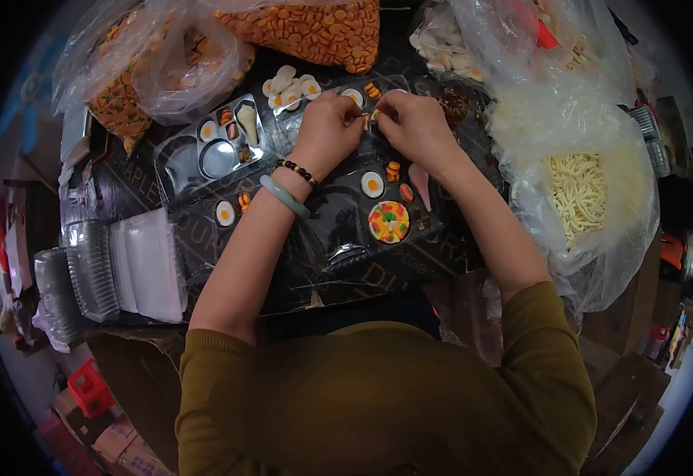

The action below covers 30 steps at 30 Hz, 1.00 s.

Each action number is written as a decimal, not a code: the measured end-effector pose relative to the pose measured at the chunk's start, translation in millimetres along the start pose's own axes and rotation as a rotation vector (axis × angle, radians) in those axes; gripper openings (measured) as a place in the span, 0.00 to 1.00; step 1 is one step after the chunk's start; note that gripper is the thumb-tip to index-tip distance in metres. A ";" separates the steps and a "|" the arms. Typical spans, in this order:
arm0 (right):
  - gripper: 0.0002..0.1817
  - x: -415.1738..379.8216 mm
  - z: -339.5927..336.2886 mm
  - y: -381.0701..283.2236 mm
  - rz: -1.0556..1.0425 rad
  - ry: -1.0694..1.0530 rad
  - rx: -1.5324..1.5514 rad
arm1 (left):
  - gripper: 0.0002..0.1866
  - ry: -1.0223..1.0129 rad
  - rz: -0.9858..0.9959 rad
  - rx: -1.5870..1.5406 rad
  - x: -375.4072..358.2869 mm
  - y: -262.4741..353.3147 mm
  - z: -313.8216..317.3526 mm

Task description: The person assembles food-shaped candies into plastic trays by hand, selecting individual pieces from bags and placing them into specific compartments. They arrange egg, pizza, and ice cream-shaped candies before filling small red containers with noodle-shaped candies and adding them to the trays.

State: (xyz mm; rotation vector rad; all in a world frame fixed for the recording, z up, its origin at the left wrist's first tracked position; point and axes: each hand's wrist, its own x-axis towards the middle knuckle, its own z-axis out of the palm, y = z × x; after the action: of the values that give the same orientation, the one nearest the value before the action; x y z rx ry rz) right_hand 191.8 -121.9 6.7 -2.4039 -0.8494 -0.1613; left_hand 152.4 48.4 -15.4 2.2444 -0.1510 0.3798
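My left hand [327, 131], with a beaded bracelet and a pale bangle [285, 197] at the wrist, is closed in a pinch over the far clear plastic tray [283, 127]. Opposite it, my right hand [416, 131] pinches too, its fingertips nearly meeting the left ones. Something small and yellowish shows at the fingertips; its kind is too small to tell. A fried-egg piece [353, 97] and orange pieces [373, 90] lie just beyond the hands. Closer to me, a clear tray [327, 226] holds a fried-egg piece [372, 185], a pizza-like disc [389, 222] and a pink cone-shaped piece [419, 184].
Another filled tray [174, 170] lies to the left, below loose egg pieces [289, 89]. Bags of orange pieces [307, 36] line the back. At right, a plastic bag [513, 159] holds cream-coloured strands [578, 194]. Stacked clear trays [148, 262] stand at the left edge.
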 end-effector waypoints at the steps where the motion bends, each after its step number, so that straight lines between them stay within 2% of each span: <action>1: 0.06 -1.1 -1.7 -0.2 -0.042 -0.037 -0.096 | 0.04 0.003 0.002 0.010 -0.6 0.0 0.1; 8: 0.02 1.1 -6.4 7.4 -0.300 -0.048 -0.347 | 0.06 -0.061 0.002 0.100 0.6 3.9 -3.1; 14: 0.02 0.2 8.3 0.9 -0.245 0.001 -0.491 | 0.08 -0.140 0.014 0.154 0.6 4.6 -9.0; 17: 0.04 -5.6 -7.5 -2.7 -0.223 0.115 -0.314 | 0.09 -0.130 -0.015 0.141 0.4 7.2 -9.2; 18: 0.05 -10.8 -23.1 -7.0 -0.142 0.076 -0.177 | 0.10 -0.136 -0.024 0.132 0.5 7.9 -10.9; 21: 0.05 -53.4 -91.8 -31.1 0.033 -0.135 0.235 | 0.11 -0.171 -0.152 0.054 -0.7 12.6 -18.2; 22: 0.06 -70.8 -115.9 -33.5 -0.034 -0.373 0.210 | 0.12 -0.184 -0.212 0.020 -1.3 13.0 -20.6; 23: 0.08 -89.9 -135.2 -32.6 -0.102 -0.611 0.185 | 0.13 -0.204 -0.304 -0.205 -2.4 11.5 -22.4; 25: 0.12 -129.6 -152.5 -29.8 -0.070 -1.002 0.170 | 0.15 -0.238 -0.483 -0.656 -4.8 7.7 -26.9; 28: 0.15 -129.1 -155.9 -44.8 -0.022 -0.862 0.063 | 0.15 -0.272 -0.485 -0.919 -7.6 11.2 -32.9; 30: 0.14 -108.9 -136.4 -39.6 -0.059 -0.511 0.187 | 0.15 -0.278 -0.504 -0.965 -9.4 16.4 -31.8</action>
State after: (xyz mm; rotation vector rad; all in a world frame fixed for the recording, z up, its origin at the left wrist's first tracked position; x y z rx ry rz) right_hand 92.0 -231.9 106.5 -2.2705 -1.1033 0.5092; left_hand 132.7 61.9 12.8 1.2927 0.0831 -0.2519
